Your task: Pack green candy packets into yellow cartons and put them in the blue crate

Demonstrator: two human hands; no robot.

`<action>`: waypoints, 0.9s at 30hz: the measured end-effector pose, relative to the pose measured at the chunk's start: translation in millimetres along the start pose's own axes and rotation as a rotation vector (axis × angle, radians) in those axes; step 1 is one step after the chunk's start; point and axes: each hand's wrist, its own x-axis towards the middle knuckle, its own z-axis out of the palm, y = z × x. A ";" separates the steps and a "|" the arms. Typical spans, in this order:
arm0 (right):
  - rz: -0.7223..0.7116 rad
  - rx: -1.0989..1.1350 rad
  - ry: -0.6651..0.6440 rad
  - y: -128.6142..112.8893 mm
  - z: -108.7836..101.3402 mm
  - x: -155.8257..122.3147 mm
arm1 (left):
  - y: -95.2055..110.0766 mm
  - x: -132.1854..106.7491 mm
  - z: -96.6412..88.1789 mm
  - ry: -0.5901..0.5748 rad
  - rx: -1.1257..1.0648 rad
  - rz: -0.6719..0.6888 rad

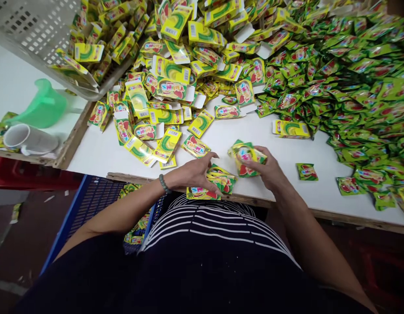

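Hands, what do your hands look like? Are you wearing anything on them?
The left hand and right hand are bare, with no gloves. The left wrist wears a bracelet of round grey-green beads. Behind them is a dark top with thin white stripes.

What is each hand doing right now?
Left hand: open, resting on loose green sachets.
Right hand: closed, holding a bundle of sachets.

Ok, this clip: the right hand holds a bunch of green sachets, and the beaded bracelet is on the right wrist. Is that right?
Not quite: the beaded bracelet is on the left wrist, as the head view shows. The right hand does hold the bunch of green sachets.
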 end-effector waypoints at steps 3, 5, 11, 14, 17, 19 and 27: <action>0.004 0.121 0.139 5.9 -13.7 -5.2 | 4.2 16.3 -3.7 -0.143 0.144 0.026; 0.011 0.127 0.149 8.6 -19.4 -12.3 | 6.8 25.6 -3.7 -0.189 0.240 0.057; 0.035 0.108 0.160 14.5 -19.4 -32.9 | 14.9 22.3 -0.9 -0.316 0.378 0.121; 0.059 0.172 0.188 10.9 -12.6 -36.6 | 19.2 10.1 -0.9 -0.339 0.382 0.097; 0.094 0.257 0.196 2.7 -3.1 -35.4 | 22.5 1.1 -1.4 -0.365 0.431 0.051; 0.105 0.294 0.159 -4.0 4.1 -32.8 | 22.2 -4.0 -3.3 -0.340 0.387 0.020; 0.020 0.163 -0.156 -49.5 67.4 -27.6 | -16.2 -118.7 -57.7 0.425 -0.182 -0.124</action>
